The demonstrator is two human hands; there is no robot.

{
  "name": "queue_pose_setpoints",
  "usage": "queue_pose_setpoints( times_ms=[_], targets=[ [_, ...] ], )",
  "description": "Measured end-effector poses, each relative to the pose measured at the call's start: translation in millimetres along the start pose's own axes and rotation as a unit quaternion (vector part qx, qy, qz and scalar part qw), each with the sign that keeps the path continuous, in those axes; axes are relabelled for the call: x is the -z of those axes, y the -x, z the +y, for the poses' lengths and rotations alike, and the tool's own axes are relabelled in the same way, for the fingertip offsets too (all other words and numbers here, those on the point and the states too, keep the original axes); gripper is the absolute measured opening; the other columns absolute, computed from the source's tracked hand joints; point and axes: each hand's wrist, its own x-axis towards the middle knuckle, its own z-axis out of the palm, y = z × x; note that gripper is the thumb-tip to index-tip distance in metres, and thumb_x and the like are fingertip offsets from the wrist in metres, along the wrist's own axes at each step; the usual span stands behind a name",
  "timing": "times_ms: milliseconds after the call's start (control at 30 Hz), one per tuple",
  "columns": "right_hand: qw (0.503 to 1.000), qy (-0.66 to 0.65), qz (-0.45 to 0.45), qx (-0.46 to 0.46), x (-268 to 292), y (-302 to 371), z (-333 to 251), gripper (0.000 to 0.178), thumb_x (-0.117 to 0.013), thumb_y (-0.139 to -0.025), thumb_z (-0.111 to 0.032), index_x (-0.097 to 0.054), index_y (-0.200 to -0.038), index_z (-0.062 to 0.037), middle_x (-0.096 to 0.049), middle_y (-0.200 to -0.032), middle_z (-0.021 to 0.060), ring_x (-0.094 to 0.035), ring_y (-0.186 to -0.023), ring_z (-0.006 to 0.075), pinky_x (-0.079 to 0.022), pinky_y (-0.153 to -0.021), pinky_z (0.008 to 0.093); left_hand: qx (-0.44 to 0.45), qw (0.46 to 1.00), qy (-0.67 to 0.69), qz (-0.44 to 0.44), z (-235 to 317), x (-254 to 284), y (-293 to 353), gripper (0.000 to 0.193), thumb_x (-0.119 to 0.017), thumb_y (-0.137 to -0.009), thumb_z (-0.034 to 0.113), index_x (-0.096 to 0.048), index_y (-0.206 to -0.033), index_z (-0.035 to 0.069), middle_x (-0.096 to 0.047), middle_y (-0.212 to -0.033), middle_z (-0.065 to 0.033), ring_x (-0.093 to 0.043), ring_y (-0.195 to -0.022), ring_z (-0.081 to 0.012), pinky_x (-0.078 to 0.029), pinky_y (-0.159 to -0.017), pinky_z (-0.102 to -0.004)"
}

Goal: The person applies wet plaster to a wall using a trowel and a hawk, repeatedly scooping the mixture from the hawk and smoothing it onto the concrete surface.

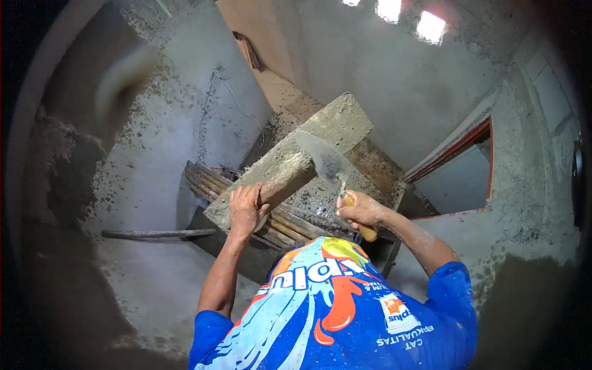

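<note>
A long wooden float (342,123), crusted with grey mortar, lies slantwise in front of me. My left hand (245,208) is closed around the near end of the block-like grip on the float. In my right hand (365,211) is a trowel (330,161), with my fingers wrapped round its wooden handle. The rounded metal blade is against or just over the float, beside the far end of the grip; contact is unclear. Some grey mortar shows on the blade.
Below the float is a scaffold platform of bamboo poles (290,227). A pole (157,234) sticks out to the left. Grey plastered walls (382,80) surround me, with a red-framed opening (459,145) on the right. A thin cable (237,102) hangs on the left wall.
</note>
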Motion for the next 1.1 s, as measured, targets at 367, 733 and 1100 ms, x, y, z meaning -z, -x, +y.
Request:
queue_pose_setpoints(
  times_ms=[367,733,1100],
  targets=[
    [0.931,0.253,0.229,0.129,-34.7,-6.7,-3.9,0.026,-0.069,-0.090,-0.023,-0.059,-0.104,-0.0041,-0.068,-0.081,0.0212,-0.070,-0.077,0.0355,-0.053,-0.071,0.0431,0.035,0.998,0.052,0.031,8.9,-19.4,21.9,0.068,-0.087,-0.061,0.011,-0.060,-0.123,0.005,-0.065,-0.111,-0.0132,-0.059,-0.102,-0.0326,-0.041,-0.088,-0.0440],
    [0.901,0.284,0.309,0.107,-15.1,-38.8,33.6,0.030,-0.065,-0.092,-0.031,-0.055,-0.105,-0.0060,-0.068,-0.085,0.0192,-0.068,-0.079,0.0349,-0.054,-0.067,0.0485,0.015,1.000,-0.006,-0.011,19.3,-12.3,23.8,0.062,-0.084,-0.066,0.017,-0.061,-0.122,0.007,-0.065,-0.102,-0.0109,-0.058,-0.097,-0.0313,-0.040,-0.083,-0.0438],
    [0.923,0.272,0.246,0.118,-12.4,-15.8,7.2,0.033,-0.070,-0.091,-0.029,-0.056,-0.108,-0.0047,-0.066,-0.079,0.0160,-0.067,-0.074,0.0266,-0.054,-0.068,0.0421,0.055,0.997,0.037,0.027,17.0,-15.4,23.0,0.055,-0.080,-0.066,0.018,-0.063,-0.117,0.004,-0.061,-0.090,-0.0116,-0.057,-0.087,-0.0320,-0.042,-0.082,-0.0443]
  ],
)
